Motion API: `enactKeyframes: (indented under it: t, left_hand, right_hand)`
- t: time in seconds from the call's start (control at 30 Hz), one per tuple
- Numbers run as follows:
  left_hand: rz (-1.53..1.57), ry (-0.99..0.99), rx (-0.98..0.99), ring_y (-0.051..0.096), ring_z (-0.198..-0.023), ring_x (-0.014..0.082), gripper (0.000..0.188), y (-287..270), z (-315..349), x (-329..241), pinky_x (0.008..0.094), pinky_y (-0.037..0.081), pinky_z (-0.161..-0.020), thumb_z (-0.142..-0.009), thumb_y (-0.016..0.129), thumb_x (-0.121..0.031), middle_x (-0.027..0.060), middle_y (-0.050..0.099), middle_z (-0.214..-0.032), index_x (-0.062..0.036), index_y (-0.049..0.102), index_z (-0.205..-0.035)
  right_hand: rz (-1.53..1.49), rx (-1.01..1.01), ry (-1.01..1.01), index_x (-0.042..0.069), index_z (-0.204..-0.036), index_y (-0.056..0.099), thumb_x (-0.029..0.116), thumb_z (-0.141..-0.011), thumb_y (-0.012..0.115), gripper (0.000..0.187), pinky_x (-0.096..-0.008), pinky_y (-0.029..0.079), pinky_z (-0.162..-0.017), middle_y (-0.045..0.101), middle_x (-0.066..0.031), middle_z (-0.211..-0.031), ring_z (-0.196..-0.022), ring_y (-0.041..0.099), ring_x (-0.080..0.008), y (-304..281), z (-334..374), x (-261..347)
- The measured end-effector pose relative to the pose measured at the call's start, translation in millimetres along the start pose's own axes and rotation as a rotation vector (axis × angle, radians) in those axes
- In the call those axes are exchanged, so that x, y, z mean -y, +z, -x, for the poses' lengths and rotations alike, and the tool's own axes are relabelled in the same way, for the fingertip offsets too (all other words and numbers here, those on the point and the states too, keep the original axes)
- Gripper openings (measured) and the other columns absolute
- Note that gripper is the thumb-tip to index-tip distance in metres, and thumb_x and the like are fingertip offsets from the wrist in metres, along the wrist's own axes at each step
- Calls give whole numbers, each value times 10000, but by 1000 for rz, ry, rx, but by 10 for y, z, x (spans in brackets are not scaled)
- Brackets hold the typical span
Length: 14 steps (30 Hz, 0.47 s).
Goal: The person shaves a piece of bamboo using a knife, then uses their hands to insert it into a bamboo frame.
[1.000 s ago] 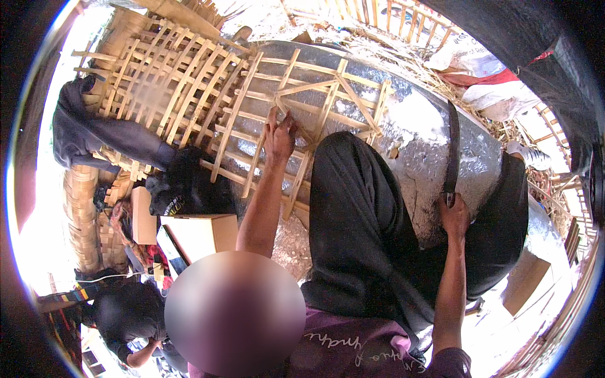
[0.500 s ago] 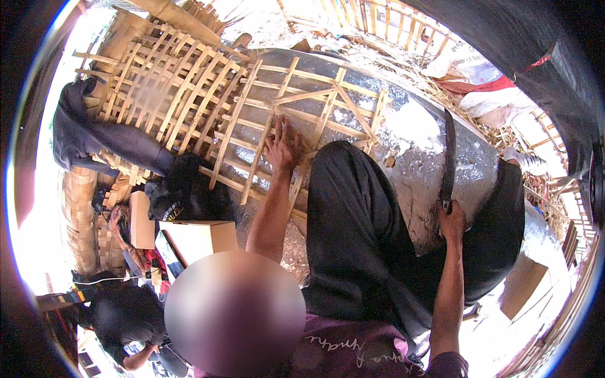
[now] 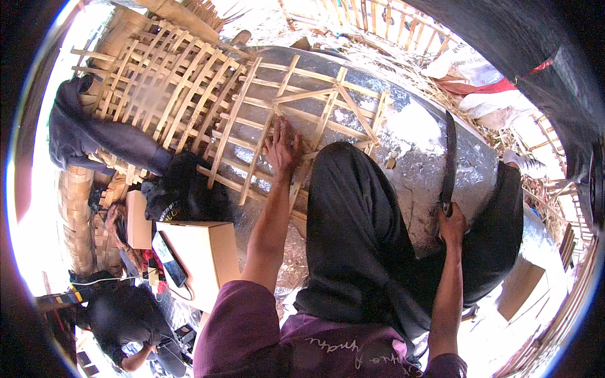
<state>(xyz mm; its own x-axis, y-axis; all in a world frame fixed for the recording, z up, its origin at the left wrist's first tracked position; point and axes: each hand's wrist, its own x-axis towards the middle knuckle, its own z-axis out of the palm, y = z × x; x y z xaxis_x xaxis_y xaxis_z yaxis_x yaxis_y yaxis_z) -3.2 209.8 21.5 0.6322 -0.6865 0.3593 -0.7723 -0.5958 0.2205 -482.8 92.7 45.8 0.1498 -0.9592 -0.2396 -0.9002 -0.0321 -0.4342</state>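
My left hand point(image 3: 282, 150) rests on a lattice of split bamboo strips point(image 3: 244, 102), fingers apart and holding nothing. Crossing strips form open squares, and two slanting strips meet near the lattice's far right part. A shiny grey sheet point(image 3: 413, 179) lies underneath. On the right, my right hand point(image 3: 452, 223) grips the handle of a machete point(image 3: 451, 151). Its long dark blade points away from me, over the sheet and apart from the lattice. My bent knee in black trousers point(image 3: 350, 208) rises between the two hands.
A denser woven bamboo panel point(image 3: 151, 88) adjoins the lattice at far left, beside a person in dark clothes point(image 3: 113, 135). A cardboard box point(image 3: 211, 252) carries a phone point(image 3: 170, 261). Another person point(image 3: 129, 321) sits lower left. White and red sacks point(image 3: 482, 88) and straw lie far right.
My left hand has shifted very slightly toward me on the lattice. The blurred patch at lower left is gone, and my purple sleeve and the box show there. The machete stays nearly still.
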Motion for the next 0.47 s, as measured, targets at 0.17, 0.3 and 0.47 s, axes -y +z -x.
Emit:
enactKeyframes:
  t: [0.17, 0.3, 0.47]
  left_hand:
    - [40, -47, 18, 405, -1283, 400, 501, -90, -9, -123, 536, 319, -1049, -913, 556, -401, 83, 385, -1484, -218, 499, -1376]
    - [179, -2, -43, 381, -1303, 415, 486, -55, -45, 14, 510, 311, -1074, -929, 550, -355, 231, 417, -1409, -116, 510, -1351]
    - [360, 10, -82, 341, -1341, 431, 528, -15, 29, 237, 490, 316, -1094, -891, 651, -269, 195, 396, -1444, -82, 476, -1353]
  right_hand:
    - [-57, 35, 6, 15, -993, 597, 319, -821, 694, 362, -463, 476, -730, 661, -212, -864, -833, 638, -410, 24, -34, -115]
    - [-87, 52, 11, 13, -986, 595, 333, -815, 704, 379, -468, 476, -745, 661, -213, -872, -838, 637, -408, -65, 17, 36]
    - [-99, 66, 23, 49, -991, 615, 390, -799, 724, 406, -447, 490, -740, 673, -173, -864, -812, 662, -321, -66, 10, 18]
